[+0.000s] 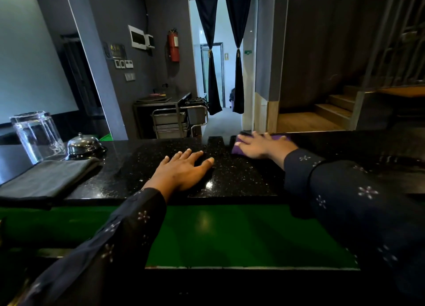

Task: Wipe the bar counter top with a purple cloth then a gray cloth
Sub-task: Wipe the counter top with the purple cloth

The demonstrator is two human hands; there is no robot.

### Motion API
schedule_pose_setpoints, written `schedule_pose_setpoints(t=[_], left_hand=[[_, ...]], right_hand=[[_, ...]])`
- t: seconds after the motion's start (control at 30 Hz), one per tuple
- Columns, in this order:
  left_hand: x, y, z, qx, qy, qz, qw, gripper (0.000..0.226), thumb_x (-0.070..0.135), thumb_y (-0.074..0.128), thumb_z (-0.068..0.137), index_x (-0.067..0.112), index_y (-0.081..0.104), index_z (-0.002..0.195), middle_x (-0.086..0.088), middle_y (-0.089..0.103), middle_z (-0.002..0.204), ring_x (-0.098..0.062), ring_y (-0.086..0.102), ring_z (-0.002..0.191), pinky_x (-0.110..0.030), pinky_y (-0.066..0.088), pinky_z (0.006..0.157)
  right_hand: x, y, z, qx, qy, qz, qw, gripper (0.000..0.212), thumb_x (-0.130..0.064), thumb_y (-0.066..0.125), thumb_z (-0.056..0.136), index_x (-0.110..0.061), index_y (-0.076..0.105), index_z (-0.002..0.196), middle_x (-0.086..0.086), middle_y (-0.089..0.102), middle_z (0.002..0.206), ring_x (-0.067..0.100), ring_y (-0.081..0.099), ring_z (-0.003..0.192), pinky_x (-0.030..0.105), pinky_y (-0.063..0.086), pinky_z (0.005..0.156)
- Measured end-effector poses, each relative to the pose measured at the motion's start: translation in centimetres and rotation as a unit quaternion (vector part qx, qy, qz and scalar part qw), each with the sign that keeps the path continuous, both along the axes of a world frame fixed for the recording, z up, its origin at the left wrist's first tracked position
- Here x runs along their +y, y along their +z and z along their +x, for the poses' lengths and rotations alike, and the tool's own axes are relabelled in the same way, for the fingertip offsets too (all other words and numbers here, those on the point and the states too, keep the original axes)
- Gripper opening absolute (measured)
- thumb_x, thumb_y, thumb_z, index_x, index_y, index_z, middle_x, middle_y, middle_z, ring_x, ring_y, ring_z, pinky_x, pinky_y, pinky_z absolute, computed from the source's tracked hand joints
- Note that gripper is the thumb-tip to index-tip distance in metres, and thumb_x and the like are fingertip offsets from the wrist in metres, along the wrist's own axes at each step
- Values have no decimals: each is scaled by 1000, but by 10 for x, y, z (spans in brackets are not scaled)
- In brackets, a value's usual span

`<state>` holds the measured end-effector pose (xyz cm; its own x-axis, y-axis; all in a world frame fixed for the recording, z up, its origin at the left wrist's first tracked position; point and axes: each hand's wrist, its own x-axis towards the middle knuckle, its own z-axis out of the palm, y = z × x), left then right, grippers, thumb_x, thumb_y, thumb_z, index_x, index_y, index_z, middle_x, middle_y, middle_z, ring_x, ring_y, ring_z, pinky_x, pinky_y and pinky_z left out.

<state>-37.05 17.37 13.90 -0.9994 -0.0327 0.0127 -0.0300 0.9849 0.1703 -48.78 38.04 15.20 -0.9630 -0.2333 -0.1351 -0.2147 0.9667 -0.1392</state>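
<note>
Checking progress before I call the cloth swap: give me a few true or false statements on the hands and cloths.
1. The right hand presses the purple cloth on the bar counter top. True.
2. The left hand holds the gray cloth. False: it lies flat and empty on the counter.
3. The gray cloth lies folded at the counter's left. True.
4. The service bell stands on the gray cloth. False: it stands behind it.
</note>
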Motion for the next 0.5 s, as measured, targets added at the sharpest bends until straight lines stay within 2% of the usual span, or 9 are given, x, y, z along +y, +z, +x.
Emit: schedule_pose_setpoints(t=[0.1,0.2,0.33,0.43,0.5], left_hand=[[-1,1,2,-1,-3,8,1000,67,67,13,90,37,13,150,0,6,160,-20,4,147,-46,-1,117],[-1,0,2,-4,-5,4,1000,66,67,15,91,36,12,150,1,4,160,-19,2,147,-45,-3,116],[1,-3,-1,2,1,-1,1000,69,69,17,89,36,12,150,1,4,160,-20,2,147,-46,-2,116],[1,0,-1,-1,5,-4,1000,70,70,18,89,35,12,150,0,4,160,-21,3,147,-46,-1,116],[2,1,2,0,7,-1,1000,71,70,19,89,35,13,150,0,5,160,-21,4,147,-47,-1,116]], right_hand=[[-14,-4,53,23,96,5,995,55,-67,14,94,-54,1,146,-4,-8,162,31,-8,148,70,-7,109],[18,-7,97,37,147,6,988,53,-64,16,95,-56,2,145,-12,-6,161,21,-3,149,63,-5,113],[57,-1,82,22,63,6,998,53,-64,16,95,-55,3,146,-11,-5,162,22,-1,149,64,-2,111],[35,1,53,6,-8,7,1000,55,-66,15,94,-54,3,146,-6,-6,162,31,-4,148,70,-5,108],[11,1,52,6,-18,7,1000,58,-67,15,93,-52,1,148,-2,-7,163,35,-6,147,72,-7,107]])
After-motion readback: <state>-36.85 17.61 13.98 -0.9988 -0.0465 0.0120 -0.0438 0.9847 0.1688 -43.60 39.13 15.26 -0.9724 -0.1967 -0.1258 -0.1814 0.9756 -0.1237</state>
